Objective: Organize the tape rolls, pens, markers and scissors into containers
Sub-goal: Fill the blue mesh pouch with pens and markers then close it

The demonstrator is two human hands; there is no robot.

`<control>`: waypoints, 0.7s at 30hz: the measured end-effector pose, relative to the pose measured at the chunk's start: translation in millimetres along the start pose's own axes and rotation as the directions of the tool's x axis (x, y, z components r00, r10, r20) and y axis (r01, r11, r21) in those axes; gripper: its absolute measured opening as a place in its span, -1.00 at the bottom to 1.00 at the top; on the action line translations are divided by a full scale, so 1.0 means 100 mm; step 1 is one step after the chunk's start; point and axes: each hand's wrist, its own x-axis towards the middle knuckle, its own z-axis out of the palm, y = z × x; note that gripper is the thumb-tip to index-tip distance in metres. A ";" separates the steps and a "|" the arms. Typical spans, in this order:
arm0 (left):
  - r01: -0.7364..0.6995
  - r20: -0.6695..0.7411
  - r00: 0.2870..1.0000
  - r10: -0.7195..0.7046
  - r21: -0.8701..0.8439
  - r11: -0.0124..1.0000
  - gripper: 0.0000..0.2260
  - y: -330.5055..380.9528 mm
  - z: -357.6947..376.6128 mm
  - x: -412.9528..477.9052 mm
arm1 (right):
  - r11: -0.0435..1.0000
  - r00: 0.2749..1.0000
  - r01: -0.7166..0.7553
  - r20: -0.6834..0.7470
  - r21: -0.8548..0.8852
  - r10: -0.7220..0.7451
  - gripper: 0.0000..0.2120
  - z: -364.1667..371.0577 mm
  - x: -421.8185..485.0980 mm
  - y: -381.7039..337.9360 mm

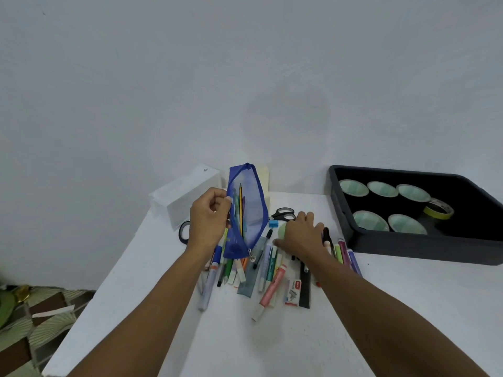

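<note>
**Reaching for the next pen while the pouch waits open**

Your left hand [208, 213] pinches the near edge of the blue mesh pouch [249, 213], thumb and fingers curled on the fabric. It holds the pouch on end just above the table [272, 344]. The pouch's long axis runs from you toward the wall, and its zip pull dangles at the near end. A yellow-and-black pencil [240, 208] already lies inside along that same line.

Your right hand [302, 235] lies palm down on the pile of pens and markers [268, 270], fingers spread and relaxed, gripping nothing that shows. A black marker [326, 236] sits just beside its fingertips.

The pens lie side by side, lengthwise from you to the wall, almost matching the pouch. The pouch sits just left of your right hand, so that hand is the nearer one for the carry. Whatever you lift should need little turning, only a short move leftward.

The scissors [283, 214] lie just beyond your right hand. The tape rolls [382, 189] already sit in the black tray [408, 248], well to the right.
</note>
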 end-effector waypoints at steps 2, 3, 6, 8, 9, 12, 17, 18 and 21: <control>-0.001 0.003 1.000 0.001 -0.002 1.000 -0.90 -0.01 -0.01 0.01 | 0.997 0.997 0.071 -0.041 0.022 -0.070 -0.55 0.03 0.02 -0.02; -0.001 0.003 1.000 0.001 -0.004 1.000 -0.90 -0.01 -0.01 0.02 | 0.995 0.994 0.098 -0.053 0.031 -0.097 -0.59 0.03 0.02 -0.03; -0.006 0.014 1.000 0.006 -0.013 1.000 -0.91 -0.01 -0.01 0.02 | 0.992 0.992 0.121 -0.040 0.040 -0.120 -0.66 0.01 0.03 -0.05; -0.006 0.028 1.000 0.006 -0.006 1.000 -0.91 -0.02 0.00 0.02 | 0.994 0.995 0.102 -0.016 0.027 -0.101 -0.71 -0.02 0.02 -0.06; -0.006 0.037 0.999 0.006 -0.002 1.000 -0.91 -0.02 0.01 0.02 | 0.995 0.995 0.094 -0.033 0.039 -0.093 -0.75 -0.02 0.03 -0.06; -0.004 0.059 0.998 0.004 -0.015 1.000 -0.90 -0.06 0.06 0.02 | 0.914 0.979 0.109 -0.200 0.390 -0.032 -0.79 -0.05 -0.04 -0.05; 0.036 0.096 0.995 -0.031 -0.049 0.998 -0.91 -0.04 0.18 0.04 | 0.220 0.990 0.129 -0.114 0.967 -0.080 -0.69 -0.31 -0.29 -0.13; 0.036 0.106 0.994 -0.031 -0.050 0.998 -0.91 -0.02 0.21 0.04 | 0.186 0.989 0.144 -0.133 0.972 -0.070 -0.69 -0.32 -0.31 -0.12; 0.020 0.088 0.996 -0.017 -0.038 0.999 -0.89 0.01 0.26 0.04 | 0.172 0.996 0.065 -0.075 0.983 0.050 -0.64 -0.27 -0.25 -0.04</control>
